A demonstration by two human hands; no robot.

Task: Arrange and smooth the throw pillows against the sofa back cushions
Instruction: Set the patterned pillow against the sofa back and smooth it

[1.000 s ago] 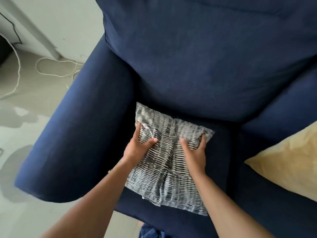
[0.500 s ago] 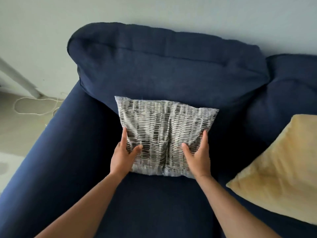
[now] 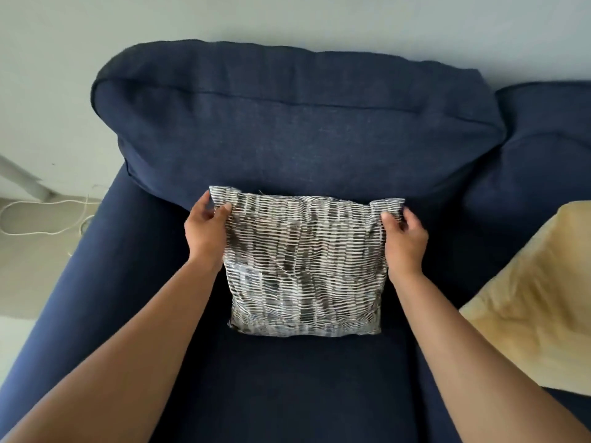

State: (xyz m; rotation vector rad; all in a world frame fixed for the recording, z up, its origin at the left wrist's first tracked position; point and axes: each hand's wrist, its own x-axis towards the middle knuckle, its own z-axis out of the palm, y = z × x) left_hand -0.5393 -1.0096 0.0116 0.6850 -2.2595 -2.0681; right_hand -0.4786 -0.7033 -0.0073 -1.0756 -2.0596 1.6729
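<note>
Patterned pillow [image 3: 303, 263] upright on seat cushion [image 3: 287, 388], against back cushion [image 3: 297, 132]. Left hand [image 3: 206, 233] and right hand [image 3: 404, 239] pinching top corners, fingertips hidden behind. Yellow pillow [image 3: 537, 295] cut off right.

pillow [image 3: 303, 266]: black-and-white striped, on sofa seat [image 3: 303, 385], top edge against back cushion [image 3: 287, 132] | left hand [image 3: 204, 233]: pinches top-left corner | right hand [image 3: 404, 241]: pinches top-right corner | yellow pillow [image 3: 540, 302]: on seat at right, apart | cord [image 3: 44, 215]: on floor, left
</note>
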